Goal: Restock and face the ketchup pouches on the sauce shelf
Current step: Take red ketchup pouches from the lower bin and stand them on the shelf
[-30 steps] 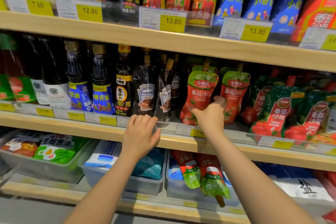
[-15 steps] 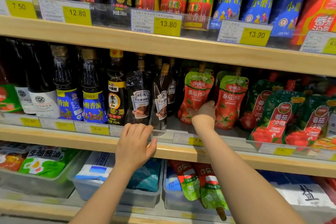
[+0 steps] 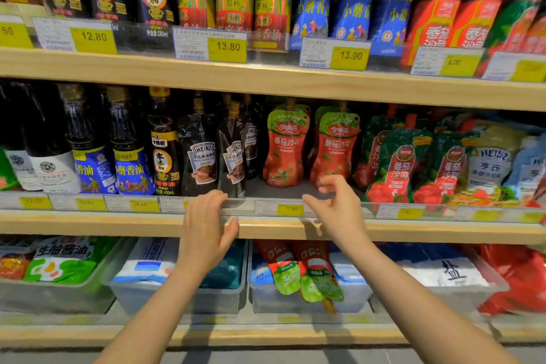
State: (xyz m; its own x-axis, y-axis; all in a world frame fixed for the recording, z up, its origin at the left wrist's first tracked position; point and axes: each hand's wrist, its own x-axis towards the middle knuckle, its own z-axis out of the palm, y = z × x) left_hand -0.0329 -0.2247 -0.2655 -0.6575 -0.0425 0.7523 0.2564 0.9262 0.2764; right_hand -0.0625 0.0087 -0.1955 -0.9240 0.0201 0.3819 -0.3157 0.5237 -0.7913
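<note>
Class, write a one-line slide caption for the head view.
Both hands, left and right, empty at the shelf edge before two upright ketchup pouches.

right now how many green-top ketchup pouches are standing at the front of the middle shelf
2: left pouch beside the Heinz bottles, right pouch above the right hand. More stand partly hidden behind them.

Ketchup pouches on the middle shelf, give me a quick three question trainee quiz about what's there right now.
1. True or false: the right hand is gripping a green-topped ketchup pouch.
2. How many green-topped ketchup pouches stand in the front row? A) two B) four
3. What does the left hand rest on?

Key
1. False; the hand is open in front of the second pouch, holding nothing.
2. A
3. The front edge of the middle shelf, by the Heinz black pepper sauce pouches.
</note>
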